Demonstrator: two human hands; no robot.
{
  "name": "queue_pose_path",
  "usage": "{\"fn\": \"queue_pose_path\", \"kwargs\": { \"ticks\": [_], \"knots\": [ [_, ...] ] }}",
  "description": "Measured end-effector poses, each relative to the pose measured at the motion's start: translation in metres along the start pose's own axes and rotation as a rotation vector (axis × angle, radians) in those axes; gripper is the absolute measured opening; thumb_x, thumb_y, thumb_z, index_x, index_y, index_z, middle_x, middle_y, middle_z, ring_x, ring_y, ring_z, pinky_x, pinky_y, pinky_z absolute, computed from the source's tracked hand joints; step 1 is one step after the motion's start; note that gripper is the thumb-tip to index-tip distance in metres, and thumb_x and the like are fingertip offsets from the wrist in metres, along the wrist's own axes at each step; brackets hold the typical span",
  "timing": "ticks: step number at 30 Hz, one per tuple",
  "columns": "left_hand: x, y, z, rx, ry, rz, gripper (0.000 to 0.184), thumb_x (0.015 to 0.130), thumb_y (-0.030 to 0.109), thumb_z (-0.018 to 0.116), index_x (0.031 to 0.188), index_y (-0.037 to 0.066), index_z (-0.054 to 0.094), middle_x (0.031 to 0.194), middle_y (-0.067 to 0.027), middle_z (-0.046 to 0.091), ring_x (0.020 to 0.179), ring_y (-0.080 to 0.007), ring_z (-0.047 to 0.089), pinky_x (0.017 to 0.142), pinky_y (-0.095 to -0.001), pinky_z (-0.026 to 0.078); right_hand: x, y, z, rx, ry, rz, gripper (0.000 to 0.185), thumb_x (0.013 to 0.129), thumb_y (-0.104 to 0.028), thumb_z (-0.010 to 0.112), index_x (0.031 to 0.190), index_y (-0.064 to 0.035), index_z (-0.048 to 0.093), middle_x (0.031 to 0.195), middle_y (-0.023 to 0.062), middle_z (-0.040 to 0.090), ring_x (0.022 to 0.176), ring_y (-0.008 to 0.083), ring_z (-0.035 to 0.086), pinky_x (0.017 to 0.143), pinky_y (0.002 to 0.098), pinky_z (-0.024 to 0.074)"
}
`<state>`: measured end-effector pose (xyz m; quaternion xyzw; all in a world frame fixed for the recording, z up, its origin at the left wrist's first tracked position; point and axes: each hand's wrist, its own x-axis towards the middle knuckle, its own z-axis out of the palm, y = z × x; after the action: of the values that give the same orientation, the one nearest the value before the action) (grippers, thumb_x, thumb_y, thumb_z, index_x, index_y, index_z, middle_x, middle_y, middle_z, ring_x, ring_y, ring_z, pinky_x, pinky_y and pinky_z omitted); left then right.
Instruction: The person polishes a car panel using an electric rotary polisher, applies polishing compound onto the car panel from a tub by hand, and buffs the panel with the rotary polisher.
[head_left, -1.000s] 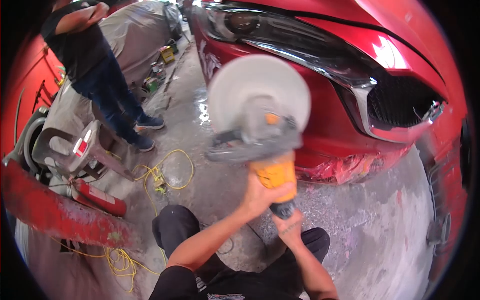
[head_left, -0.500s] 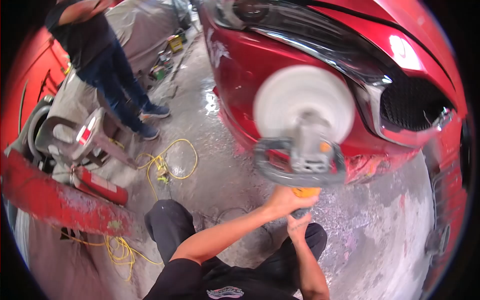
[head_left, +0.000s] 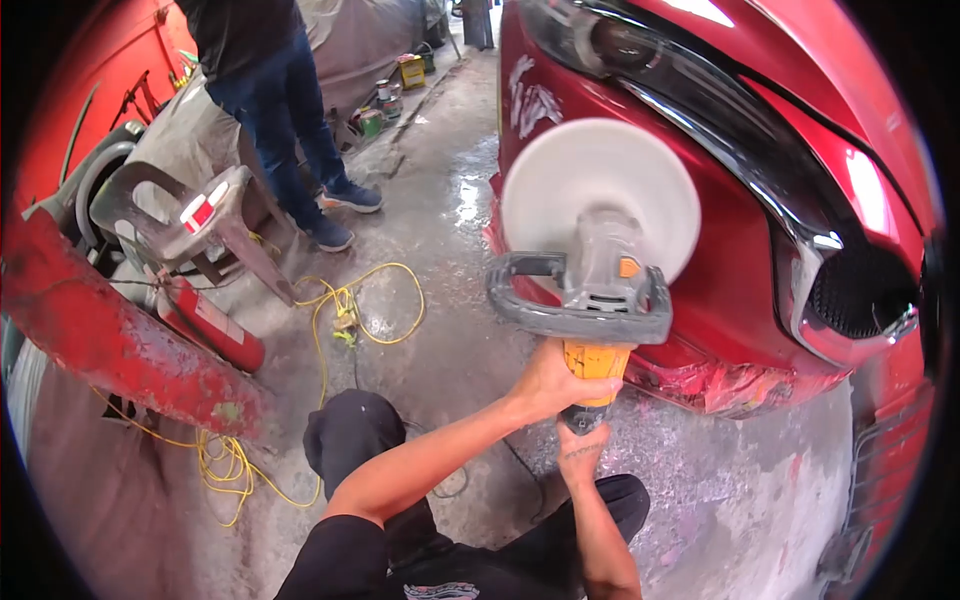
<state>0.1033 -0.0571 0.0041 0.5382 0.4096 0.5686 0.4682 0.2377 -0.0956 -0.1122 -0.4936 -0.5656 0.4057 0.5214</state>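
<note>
Both my hands are on a yellow and grey car polisher [head_left: 598, 362] with a large D-shaped front handle. Its round white pad [head_left: 555, 185] is up against, or just in front of, the red bumper [head_left: 725, 300]; I cannot tell whether they touch. My left hand [head_left: 548, 385] wraps around the yellow body behind the front handle. Below it, my right hand [head_left: 582, 445] grips the dark rear end, its fingers partly hidden by the tool. Whitish smears [head_left: 535, 105] show on the bumper, left of the headlight [head_left: 625, 45].
A person in jeans [head_left: 270, 110] stands at the left. Near them are a plastic chair [head_left: 180, 215] holding a red-and-white item and a fire extinguisher [head_left: 210, 325]. A yellow cord [head_left: 420, 300] loops on the floor. Red plastic sheeting [head_left: 720, 385] hangs under the bumper.
The view has shifted, so the car sits further right and the room further into view. The polisher is slightly higher and left in view, further left on the bumper. Both hands keep their hold.
</note>
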Motion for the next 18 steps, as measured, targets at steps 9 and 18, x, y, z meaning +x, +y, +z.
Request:
{"fn": "queue_pose_path", "kwargs": {
  "ticks": [9, 18],
  "knots": [
    [0.040, 0.020, -0.108, -0.170, -0.072, 0.056, 0.062, 0.077, 0.015, 0.090, 0.129, 0.001, 0.061, 0.119, -0.0095, 0.071, 0.109, -0.0216, 0.069, 0.096, -0.0385, 0.057, 0.021, -0.039, 0.093, -0.115, 0.018, 0.002, 0.019, 0.083, -0.009, 0.076, 0.095, 0.0033, 0.068, 0.081, 0.0096, 0.072, 0.074, 0.0195, 0.069, 0.069, 0.0379, 0.0528],
    [0.146, 0.030, -0.250, -0.273, -0.112, 0.117, 0.049, 0.081, 0.006, 0.082, 0.126, -0.002, 0.063, 0.108, -0.0121, 0.074, 0.096, -0.0218, 0.075, 0.089, -0.0385, 0.061, 0.122, -0.077, 0.231, -0.304, 0.123, -0.099, 0.037, 0.081, -0.018, 0.076, 0.112, -0.0009, 0.065, 0.097, 0.0272, 0.073, 0.097, 0.0476, 0.072, 0.082, 0.0513, 0.0555]
  ]
}}
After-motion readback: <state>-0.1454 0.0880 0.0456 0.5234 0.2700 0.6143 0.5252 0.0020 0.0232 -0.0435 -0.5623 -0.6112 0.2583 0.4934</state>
